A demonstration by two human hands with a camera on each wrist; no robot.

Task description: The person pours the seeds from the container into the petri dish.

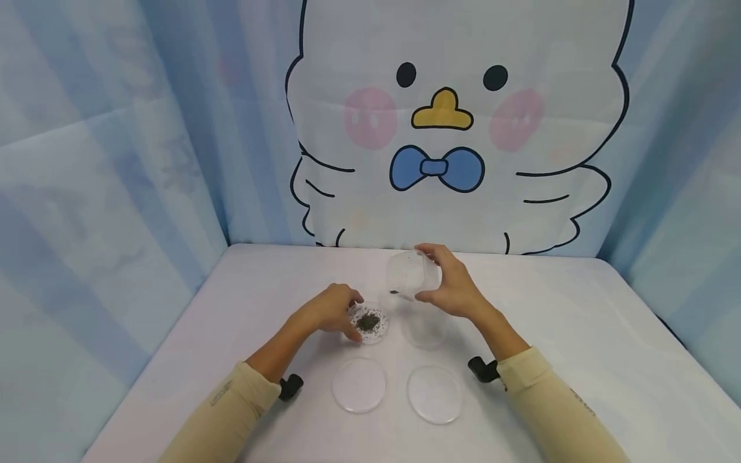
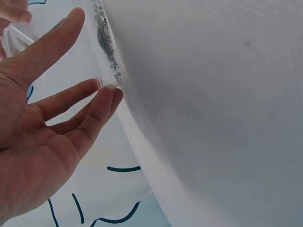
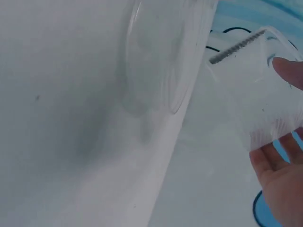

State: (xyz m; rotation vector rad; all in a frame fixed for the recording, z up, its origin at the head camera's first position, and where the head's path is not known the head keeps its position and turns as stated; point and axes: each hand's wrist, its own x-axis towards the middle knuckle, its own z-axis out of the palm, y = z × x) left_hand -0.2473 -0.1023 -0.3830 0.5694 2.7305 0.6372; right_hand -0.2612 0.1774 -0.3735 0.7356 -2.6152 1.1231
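Observation:
My left hand (image 1: pixel 332 310) curls its thumb and fingers about the near-left clear plastic container (image 1: pixel 379 332), which stands on the table. Dark green and black small bits (image 1: pixel 367 321) lie at its bottom. The left wrist view shows the bits through the container's wall (image 2: pixel 105 42). Raised above the table, my right hand (image 1: pixel 454 283) grips another clear container (image 1: pixel 405 273), tilted toward the left one. A narrow band of dark bits (image 3: pixel 236 47) lies along one edge inside this tilted container.
A further clear container (image 1: pixel 425 331) stands below the raised one. Two clear round lids, a left lid (image 1: pixel 359 384) and a right lid (image 1: pixel 434 394), lie flat on the white table (image 1: pixel 538 321). A curtain (image 1: pixel 260 161) with a cartoon print hangs behind.

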